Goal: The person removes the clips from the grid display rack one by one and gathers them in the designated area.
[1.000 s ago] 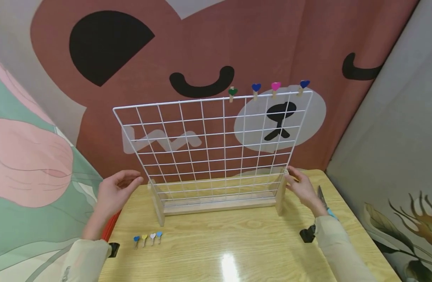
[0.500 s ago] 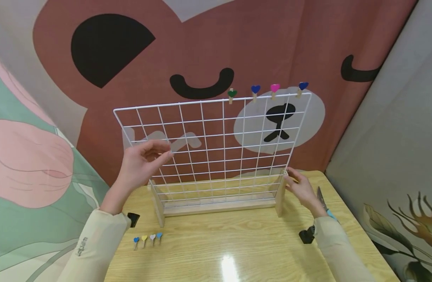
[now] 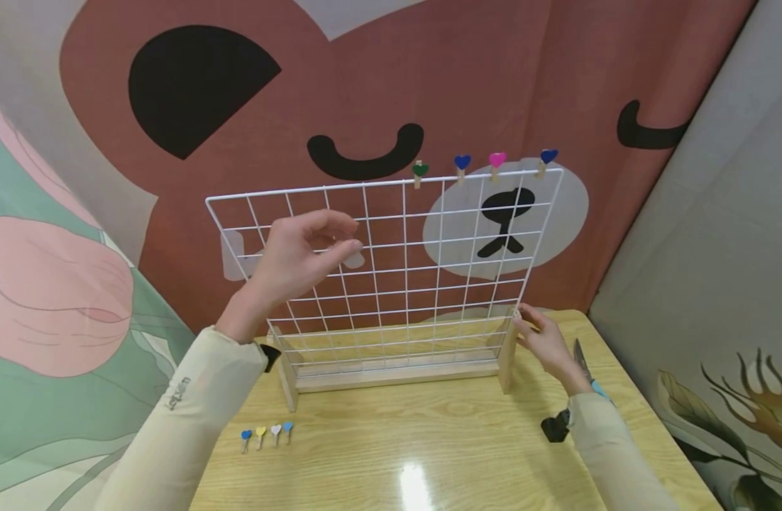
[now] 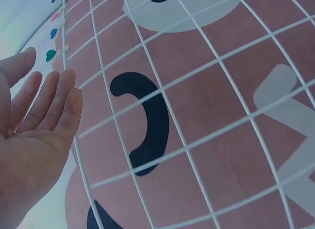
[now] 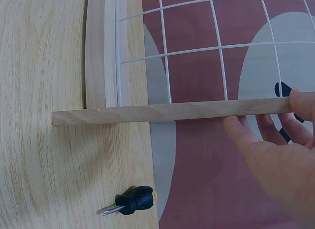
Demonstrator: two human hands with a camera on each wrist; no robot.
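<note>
A white wire grid panel (image 3: 391, 270) stands upright in a wooden base, leaning toward the back wall. My left hand (image 3: 304, 252) hovers before its upper left part, fingers loosely curved with nothing in them; in the left wrist view the fingers (image 4: 69, 98) overlap the top wire. At the right side, my right hand (image 3: 547, 341) grips the upper end of the wooden post (image 5: 172, 111), thumb and fingers against it. Along the top wire's right half sit small heart clothespins: green (image 3: 419, 172), blue (image 3: 463, 165), pink (image 3: 497, 162) and dark blue (image 3: 547, 157).
Several more heart clothespins, among them a yellow one (image 3: 260, 433), lie in a row on the wooden table (image 3: 365, 447), front left. A black-handled stubby screwdriver (image 5: 133, 200) lies beside the right post. A blue-handled pointed tool (image 3: 582, 358) lies beyond the right wrist. A printed curtain (image 3: 480, 64) hangs behind.
My left hand has risen from beside the left post, moving up and right to the front of the grid. My right hand stays at the right post, and the clothespins keep their places.
</note>
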